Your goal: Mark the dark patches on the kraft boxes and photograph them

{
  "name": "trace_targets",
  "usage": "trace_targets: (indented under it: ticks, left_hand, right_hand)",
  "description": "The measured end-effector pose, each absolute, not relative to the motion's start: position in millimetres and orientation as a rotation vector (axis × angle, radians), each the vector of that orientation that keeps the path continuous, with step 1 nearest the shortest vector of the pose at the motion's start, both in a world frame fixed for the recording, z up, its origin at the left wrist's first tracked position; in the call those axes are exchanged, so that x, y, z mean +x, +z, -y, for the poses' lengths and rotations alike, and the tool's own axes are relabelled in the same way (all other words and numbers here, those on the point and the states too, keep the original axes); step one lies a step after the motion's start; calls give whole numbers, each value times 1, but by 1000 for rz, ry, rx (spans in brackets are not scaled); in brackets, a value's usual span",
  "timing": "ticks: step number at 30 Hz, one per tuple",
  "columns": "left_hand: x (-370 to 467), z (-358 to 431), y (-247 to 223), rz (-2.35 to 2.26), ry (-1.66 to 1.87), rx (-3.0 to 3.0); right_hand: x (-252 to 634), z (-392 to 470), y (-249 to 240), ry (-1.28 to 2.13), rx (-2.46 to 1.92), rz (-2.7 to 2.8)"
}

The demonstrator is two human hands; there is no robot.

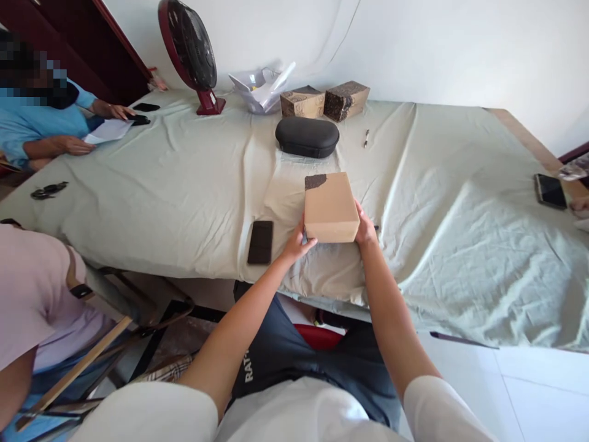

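Between my two hands is a plain brown cardboard box (331,205) with a dark patterned patch at its far left corner. My left hand (297,242) grips its near left side, thumb along the lower front edge. On the opposite side, my right hand (365,226) is pressed to the right face, its fingers partly hidden behind the box. Whether the box rests on the cloth or is slightly lifted, I cannot tell. A dark phone (260,242) lies flat to the left of my left hand. Beyond the box sits a black zipped case (307,137).
A pale green cloth (193,184) covers the table. Along the wall stand a dark red fan (191,55), a clear plastic basket (262,92) and two patterned boxes (302,102), (346,100). A pen (367,139) and another phone (551,191) lie rightward. People sit at the left.
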State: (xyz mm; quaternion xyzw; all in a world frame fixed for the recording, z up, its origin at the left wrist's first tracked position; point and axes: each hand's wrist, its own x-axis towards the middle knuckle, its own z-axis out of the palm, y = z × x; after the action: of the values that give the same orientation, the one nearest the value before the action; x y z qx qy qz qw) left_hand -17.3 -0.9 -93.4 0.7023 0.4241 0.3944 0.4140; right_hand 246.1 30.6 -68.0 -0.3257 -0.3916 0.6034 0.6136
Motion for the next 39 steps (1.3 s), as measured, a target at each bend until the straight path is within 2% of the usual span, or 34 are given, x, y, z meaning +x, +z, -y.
trace_targets:
  ticks: [11,21,39]
  left_hand:
    - [-13,-2,-91,-1034,1051,1840]
    - [-12,-5,-92,-985,1049,1829]
    - [-14,-10,-99,-906,1111,1839]
  right_hand:
    - [250,-28,-69,1452,-679,784]
    - [245,0,-73,1310,-793,733]
    - [245,5,-73,1337,-711,741]
